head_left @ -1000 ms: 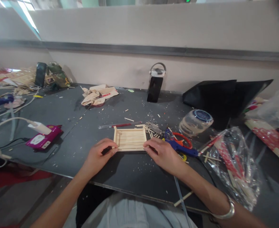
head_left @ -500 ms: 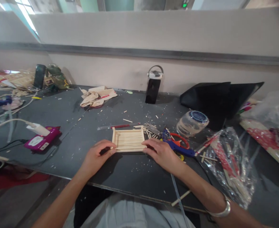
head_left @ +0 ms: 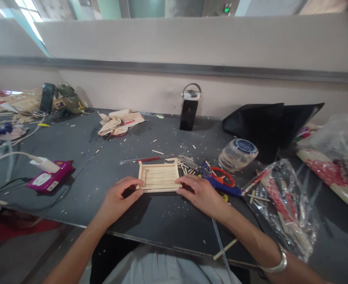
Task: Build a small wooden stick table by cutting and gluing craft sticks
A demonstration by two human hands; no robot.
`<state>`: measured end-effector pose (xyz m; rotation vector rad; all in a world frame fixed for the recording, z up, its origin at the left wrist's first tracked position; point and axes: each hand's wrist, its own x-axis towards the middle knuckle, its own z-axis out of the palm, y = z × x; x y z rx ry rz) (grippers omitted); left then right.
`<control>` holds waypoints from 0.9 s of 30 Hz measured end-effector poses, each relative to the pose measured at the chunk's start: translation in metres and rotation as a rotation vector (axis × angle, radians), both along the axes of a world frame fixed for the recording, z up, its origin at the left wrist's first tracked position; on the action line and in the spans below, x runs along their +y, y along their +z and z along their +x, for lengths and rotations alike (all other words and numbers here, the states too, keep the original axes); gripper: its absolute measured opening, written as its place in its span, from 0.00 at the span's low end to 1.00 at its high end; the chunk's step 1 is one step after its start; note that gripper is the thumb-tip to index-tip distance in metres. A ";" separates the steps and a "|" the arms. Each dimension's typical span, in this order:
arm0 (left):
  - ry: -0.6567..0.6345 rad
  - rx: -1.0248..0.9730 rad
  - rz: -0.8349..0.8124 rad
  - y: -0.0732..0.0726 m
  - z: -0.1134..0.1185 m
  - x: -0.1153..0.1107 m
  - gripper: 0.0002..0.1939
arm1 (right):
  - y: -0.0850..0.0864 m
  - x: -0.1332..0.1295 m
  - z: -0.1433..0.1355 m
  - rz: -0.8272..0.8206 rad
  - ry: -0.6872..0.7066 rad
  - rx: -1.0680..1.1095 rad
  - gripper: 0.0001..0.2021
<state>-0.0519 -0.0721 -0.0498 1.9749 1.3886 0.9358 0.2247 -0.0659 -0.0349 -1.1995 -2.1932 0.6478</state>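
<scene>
A small rectangular tray built of pale wooden sticks (head_left: 159, 175) lies at the middle of the dark table, with raised edges. My left hand (head_left: 123, 197) pinches its near left corner between thumb and fingers. At the near right corner, my right hand (head_left: 199, 194) grips it in the same way. A blue glue gun (head_left: 225, 187) and red-handled scissors (head_left: 225, 175) lie just beyond my right hand. Short cut sticks (head_left: 188, 169) are scattered by the tray's far right corner, and a pen in a clear sleeve (head_left: 150, 159) rests behind it.
A lidded plastic jar (head_left: 237, 154), a plastic bag of sticks (head_left: 286, 209) and a black folder (head_left: 259, 126) occupy the right. A bottle (head_left: 191, 94) with a phone (head_left: 188, 115) against it stands at the back. Left are a purple power strip (head_left: 51, 176) and crumpled cloth (head_left: 120, 122).
The view has shifted slightly. Both hands keep hold of the tray's near corners, and nothing else has visibly moved.
</scene>
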 end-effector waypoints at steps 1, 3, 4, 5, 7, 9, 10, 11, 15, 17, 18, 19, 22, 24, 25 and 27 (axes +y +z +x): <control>0.001 0.003 0.000 0.000 0.000 0.000 0.09 | 0.000 0.000 0.000 0.002 0.001 0.000 0.07; 0.002 0.002 -0.005 0.001 0.000 0.000 0.10 | 0.000 0.000 -0.001 0.006 0.002 -0.001 0.06; 0.003 -0.003 -0.009 0.000 0.000 0.000 0.10 | 0.000 0.000 -0.001 0.008 0.001 -0.001 0.05; 0.003 -0.009 -0.016 0.000 0.000 0.000 0.11 | 0.000 0.000 -0.001 0.010 0.001 -0.001 0.05; 0.001 -0.024 -0.025 -0.001 0.000 0.000 0.12 | 0.000 0.000 -0.002 0.013 0.002 0.002 0.05; -0.004 -0.040 -0.019 -0.002 0.000 0.000 0.12 | -0.001 0.000 -0.002 0.014 0.004 0.006 0.04; -0.009 -0.046 -0.010 -0.003 0.000 0.000 0.12 | -0.002 0.000 -0.002 0.013 0.005 0.009 0.04; -0.014 -0.052 0.001 -0.003 0.000 0.000 0.11 | -0.003 0.000 -0.001 0.013 0.007 0.012 0.04; -0.036 -0.069 0.032 -0.003 0.000 0.001 0.06 | -0.005 0.000 -0.002 0.006 0.019 0.030 0.05; -0.037 -0.076 0.033 -0.003 0.000 0.001 0.05 | -0.005 0.000 -0.002 -0.002 0.022 0.041 0.05; -0.035 -0.079 0.032 -0.003 0.000 0.002 0.05 | -0.005 0.000 -0.002 -0.008 0.022 0.046 0.05; -0.032 -0.082 0.031 -0.003 0.000 0.002 0.05 | -0.005 0.000 -0.002 -0.015 0.020 0.050 0.05; -0.025 -0.085 0.024 -0.004 0.001 0.003 0.04 | -0.004 0.000 -0.003 -0.043 0.012 0.065 0.05; -0.023 -0.088 0.014 -0.004 0.001 0.003 0.04 | -0.004 0.000 -0.004 -0.066 0.002 0.078 0.06; -0.022 -0.090 0.008 -0.005 0.001 0.004 0.04 | -0.005 0.000 -0.004 -0.080 -0.005 0.084 0.06; -0.017 -0.096 -0.006 -0.006 0.001 0.004 0.04 | -0.006 0.000 -0.005 -0.111 -0.026 0.102 0.05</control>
